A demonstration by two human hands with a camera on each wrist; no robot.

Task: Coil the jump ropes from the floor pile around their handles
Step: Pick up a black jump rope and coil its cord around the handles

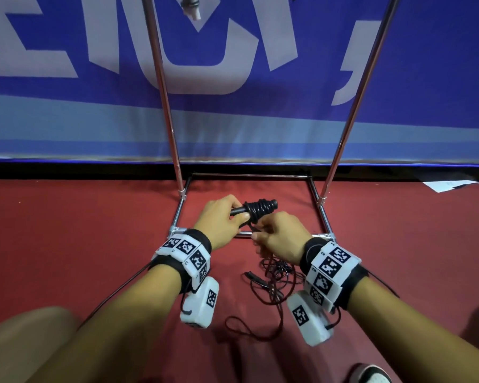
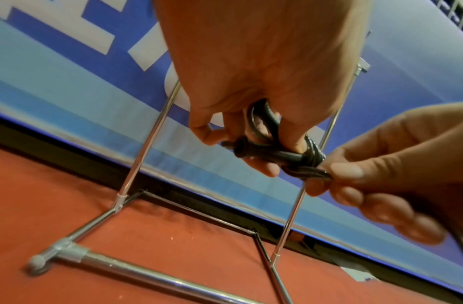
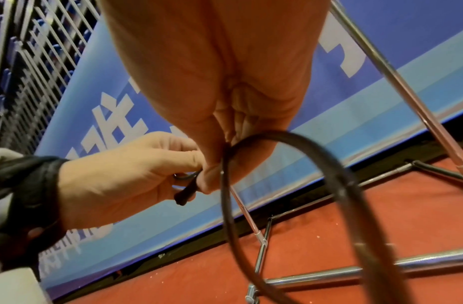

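Note:
My left hand [image 1: 224,219] grips the black jump rope handles [image 1: 256,209], held level above the red floor. Black rope coils [image 1: 262,208] wrap tightly around the handles' right part. Just below and to the right, my right hand [image 1: 274,236] pinches the rope strand [image 2: 309,171] where it leaves the coils. In the right wrist view a loose loop of the rope [image 3: 337,185] hangs from that hand. A tangled pile of thin dark ropes [image 1: 271,283] lies on the floor under my right wrist.
A chrome rack frame [image 1: 322,214] stands on the red floor [image 1: 94,244] around my hands, with two tall poles [image 1: 163,87] rising against a blue banner [image 1: 260,120]. Something coiled hangs at the top [image 1: 190,5]. A shoe [image 1: 371,374] shows at the bottom right.

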